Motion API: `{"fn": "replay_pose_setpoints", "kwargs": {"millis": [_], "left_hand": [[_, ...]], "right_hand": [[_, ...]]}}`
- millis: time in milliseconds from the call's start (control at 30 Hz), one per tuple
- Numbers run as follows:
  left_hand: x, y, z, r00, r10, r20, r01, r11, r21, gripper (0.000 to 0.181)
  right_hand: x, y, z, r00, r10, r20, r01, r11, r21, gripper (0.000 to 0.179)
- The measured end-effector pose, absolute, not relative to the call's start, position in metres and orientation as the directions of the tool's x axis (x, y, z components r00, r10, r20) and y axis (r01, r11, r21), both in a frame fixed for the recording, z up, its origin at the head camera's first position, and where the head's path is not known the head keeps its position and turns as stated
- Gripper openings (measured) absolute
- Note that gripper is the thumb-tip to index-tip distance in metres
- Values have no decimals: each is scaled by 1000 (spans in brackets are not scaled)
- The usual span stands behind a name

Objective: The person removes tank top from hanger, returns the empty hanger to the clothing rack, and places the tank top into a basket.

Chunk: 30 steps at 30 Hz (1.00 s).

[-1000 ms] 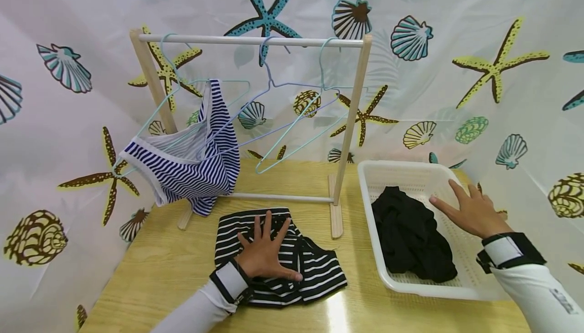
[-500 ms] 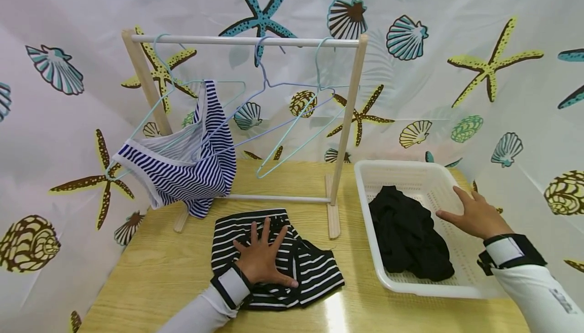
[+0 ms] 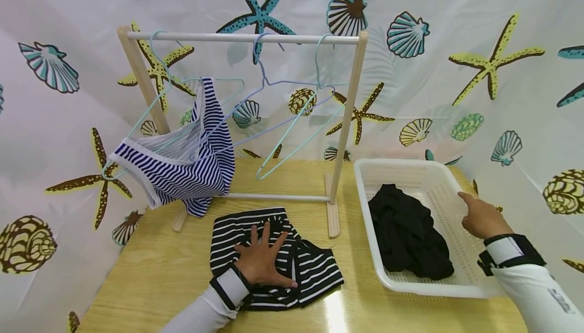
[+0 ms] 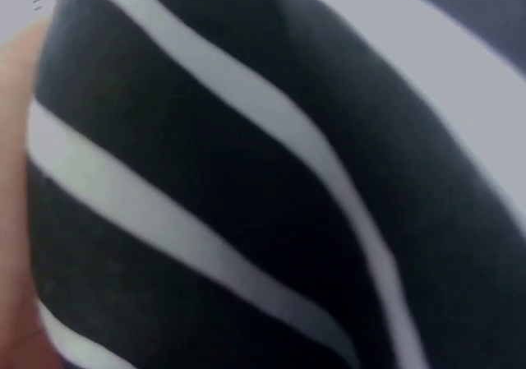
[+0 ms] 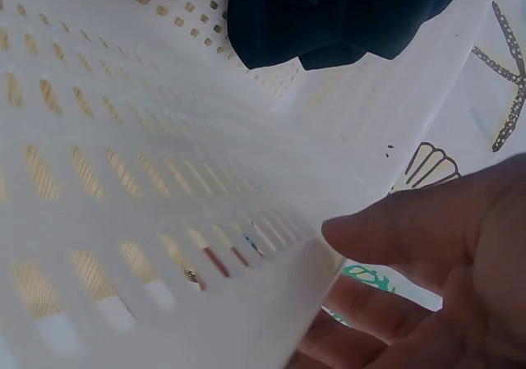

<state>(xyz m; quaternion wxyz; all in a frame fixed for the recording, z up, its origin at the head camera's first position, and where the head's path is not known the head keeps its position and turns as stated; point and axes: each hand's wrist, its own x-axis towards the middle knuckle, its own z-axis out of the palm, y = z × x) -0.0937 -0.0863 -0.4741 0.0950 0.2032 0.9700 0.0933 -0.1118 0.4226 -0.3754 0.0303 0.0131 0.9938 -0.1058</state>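
My left hand (image 3: 261,262) rests with spread fingers on a black-and-white striped garment (image 3: 319,272) lying rumpled on the table. In the left wrist view, the striped cloth (image 4: 189,139) fills nearly everything, with a strip of skin at the left edge. My right hand (image 3: 484,217) grips the right rim of a white plastic basket (image 3: 370,231). The right wrist view shows the thumb (image 5: 370,233) on the rim's inner side and the fingers outside it. A crumpled black garment (image 3: 408,234) lies in the basket, apart from my hand.
Behind the striped garment stands a small wooden rack (image 3: 350,115) with a metal rail (image 3: 219,37). Navy-and-white striped underwear (image 3: 187,171) hangs from its left hanger. A blue hanger (image 3: 262,87) and a mint hanger (image 3: 292,140) hang bare. A patterned curtain (image 3: 433,95) surrounds the wooden table (image 3: 141,272).
My right hand's spread fingers have closed onto the basket's right rim. The left hand stays on the striped garment. The head view has shifted slightly.
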Motion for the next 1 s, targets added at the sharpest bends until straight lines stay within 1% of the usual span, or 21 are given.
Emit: {"fn": "replay_pose_setpoints", "kwargs": {"millis": [233,467,667,933,1000], "left_hand": [[-93,-86,-469,-895,417,-161,376,897,232,115],[-90,-83,-470,-891,437,-121,404,887,224,109],[-85,-79,-470,-884,456,-107,421,873,246,99],[-81,-74,-468,-861,506,-59,483,847,222,84],[-80,-73,-467,-853,519,-58,499,843,201,81]], "right_hand": [[-111,425,-374,-995,44,-84,62,974,-218,63],[-112,424,-376,-993,79,-89,97,973,-210,64],[-112,421,-374,-989,104,-105,125,970,-210,65],[-111,420,-374,-987,117,-106,137,968,-210,64],[-111,420,-374,-987,120,-111,141,966,-215,65]]}}
